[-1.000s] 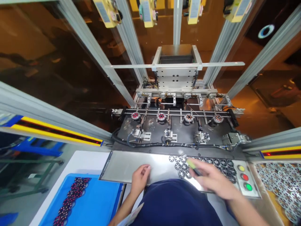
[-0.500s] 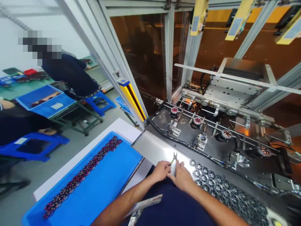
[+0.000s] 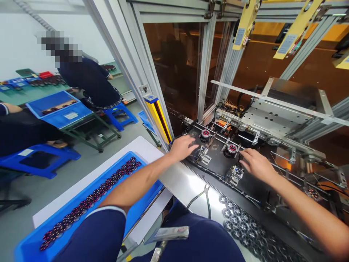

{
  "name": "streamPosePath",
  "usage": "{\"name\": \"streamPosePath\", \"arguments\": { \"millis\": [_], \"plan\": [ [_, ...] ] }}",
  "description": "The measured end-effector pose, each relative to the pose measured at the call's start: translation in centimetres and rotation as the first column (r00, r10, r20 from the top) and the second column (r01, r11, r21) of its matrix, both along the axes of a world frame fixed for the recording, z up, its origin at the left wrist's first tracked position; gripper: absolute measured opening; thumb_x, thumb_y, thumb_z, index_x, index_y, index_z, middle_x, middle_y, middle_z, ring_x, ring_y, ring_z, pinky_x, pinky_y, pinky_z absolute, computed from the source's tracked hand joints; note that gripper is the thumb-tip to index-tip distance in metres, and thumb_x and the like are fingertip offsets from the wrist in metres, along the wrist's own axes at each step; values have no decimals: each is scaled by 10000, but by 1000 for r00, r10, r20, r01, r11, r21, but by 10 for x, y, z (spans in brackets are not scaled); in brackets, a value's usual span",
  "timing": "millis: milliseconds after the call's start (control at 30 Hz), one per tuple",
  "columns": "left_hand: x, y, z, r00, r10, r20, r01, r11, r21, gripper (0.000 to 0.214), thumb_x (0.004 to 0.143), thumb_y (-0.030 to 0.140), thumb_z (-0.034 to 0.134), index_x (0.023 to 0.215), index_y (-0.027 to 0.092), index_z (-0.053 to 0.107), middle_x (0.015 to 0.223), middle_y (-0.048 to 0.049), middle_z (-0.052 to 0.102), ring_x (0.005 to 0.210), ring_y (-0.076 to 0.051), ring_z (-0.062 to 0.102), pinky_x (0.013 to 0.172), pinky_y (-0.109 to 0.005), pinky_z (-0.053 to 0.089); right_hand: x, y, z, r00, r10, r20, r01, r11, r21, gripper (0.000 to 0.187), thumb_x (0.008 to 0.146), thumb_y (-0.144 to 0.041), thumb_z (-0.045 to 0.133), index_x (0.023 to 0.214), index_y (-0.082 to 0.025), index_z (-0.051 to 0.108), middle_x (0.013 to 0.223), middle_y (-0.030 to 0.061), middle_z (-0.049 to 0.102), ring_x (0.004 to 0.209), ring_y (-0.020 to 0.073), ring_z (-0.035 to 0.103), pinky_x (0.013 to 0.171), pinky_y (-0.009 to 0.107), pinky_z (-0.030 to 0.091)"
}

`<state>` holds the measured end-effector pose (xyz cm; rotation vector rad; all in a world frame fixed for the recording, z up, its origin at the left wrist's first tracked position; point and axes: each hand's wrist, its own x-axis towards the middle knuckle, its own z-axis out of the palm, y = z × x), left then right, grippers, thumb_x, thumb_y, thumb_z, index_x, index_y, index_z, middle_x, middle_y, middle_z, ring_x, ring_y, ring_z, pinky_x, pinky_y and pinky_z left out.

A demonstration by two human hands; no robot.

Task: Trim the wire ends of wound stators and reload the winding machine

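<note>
Both my arms reach into a winding machine. My left hand (image 3: 183,146) hovers by the leftmost red wound stator (image 3: 205,134) on its fixture, fingers loosely curled and holding nothing that I can see. My right hand (image 3: 255,164) reaches with spread fingers toward the second red stator (image 3: 232,148); nothing shows in it. A pair of small pliers (image 3: 202,195) lies open on the steel shelf (image 3: 185,181) in front of me.
Several bare metal stator cores (image 3: 240,218) lie along the shelf's right part. A blue tray (image 3: 109,203) with a row of wound stators (image 3: 89,205) sits at my left. Other people sit on blue stools at tables far left. Aluminium frame posts and a yellow light curtain (image 3: 158,116) border the machine.
Both hands left the pliers on the shelf and moved forward into the machine, toward the two left stators. The view has stayed turned to the left.
</note>
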<state>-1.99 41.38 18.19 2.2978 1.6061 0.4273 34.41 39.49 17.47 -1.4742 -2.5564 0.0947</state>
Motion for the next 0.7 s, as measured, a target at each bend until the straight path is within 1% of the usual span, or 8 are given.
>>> {"name": "streamPosePath", "arguments": {
  "millis": [33,100,167,233,300,400,567,700],
  "plan": [
    [5,28,8,999,-45,-28,46,998,32,371,946,401,558,1201,150,654,1167,-151,637,1186,-300,546,1013,-429,432,3,20,-5,1000,20,-1,-20,1000,-2,358,874,-280,545,1180,-145,672,1217,207,644,1124,357,624,990,537,515],
    [17,76,13,984,-150,-99,155,987,47,404,832,344,730,1196,183,663,1266,-130,613,1284,-297,487,1081,-415,391,1,51,-17,998,57,0,-57,998,-2,357,811,-239,602,1149,-150,681,1256,197,627,1178,348,605,1032,520,497],
    [30,111,7,960,-219,-176,227,973,32,423,768,305,797,1155,184,678,1341,-124,581,1358,-315,425,1115,-451,367,-3,70,-31,997,76,4,-76,997,-9,354,778,-234,636,1118,-148,686,1279,198,614,1200,345,598,1037,514,497],
    [39,131,-5,933,-262,-245,271,962,5,386,803,318,766,1146,170,669,1389,-120,551,1380,-327,408,1118,-519,364,-6,80,-42,996,87,9,-87,996,-24,316,773,-244,650,1067,-138,698,1275,209,612,1196,347,601,1027,511,502],
    [43,142,-17,908,-293,-299,301,954,-20,362,872,346,694,1180,164,641,1411,-114,535,1355,-320,447,1101,-565,384,-5,85,-51,996,93,12,-93,995,-47,264,787,-252,645,1010,-126,709,1267,227,612,1185,354,605,1020,512,503],
    [45,148,-31,880,-322,-349,327,944,-48,377,918,361,637,1242,172,604,1405,-115,540,1288,-300,518,1067,-563,434,-2,89,-59,995,95,5,-94,992,-90,214,815,-259,620,956,-131,717,1271,228,613,1184,355,600,1018,519,497],
    [49,157,-42,848,-367,-383,353,929,-109,380,934,357,619,1264,171,585,1333,-113,584,1175,-266,597,979,-507,520,-3,90,-64,997,74,-30,-78,984,-162,197,826,-253,602,942,-140,714,1280,206,612,1225,350,561,1039,522,473],
    [52,167,-49,848,-383,-366,347,924,-161,369,939,357,612,1255,168,587,1288,-109,608,1116,-247,625,934,-475,549,-5,87,-61,995,23,-100,-44,978,-206,210,803,-230,623,967,-124,702,1317,220,584,1248,364,542,1055,530,454]
  ]
}}
